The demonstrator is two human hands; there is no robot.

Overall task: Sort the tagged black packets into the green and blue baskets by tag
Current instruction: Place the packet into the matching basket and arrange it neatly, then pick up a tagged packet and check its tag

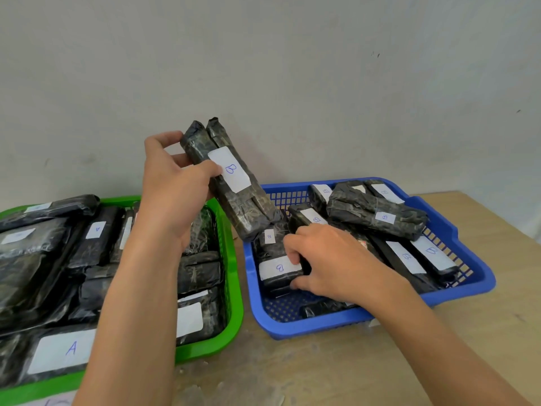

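At the near edge of the tabletop (292, 373) the green basket (234, 291) sits toward the left corner, packed with black packets, the nearest one bearing a large white A tag (63, 351). Just beside it on the right, apart by a narrow strip of bare wood, is the blue basket (307, 329), where the packets whose tags can be read show B. The right hand (330, 259) is down in the near-left part of this basket, with its fingers curled over and its thumb tucked under the end of a short B packet (278, 272) lying there. Farther back and higher, the left hand (175, 194) grips the long B packet (234, 189) around its upper half, thumb on the edge of the white tag. The packet hangs tilted, its top leaning left and its lower end over the far-left corner of the blue basket. It keeps its shape while held off-centre, so it looks fairly stiff and no great weight for one hand. The wrap is crinkled, glossy film, probably slick, and the paper tag may lift if rubbed. The best hold is likely around the middle across the narrow width, fingers on the film and off the tag so the letter can be read. Behind everything is a plain pale wall (292, 68).
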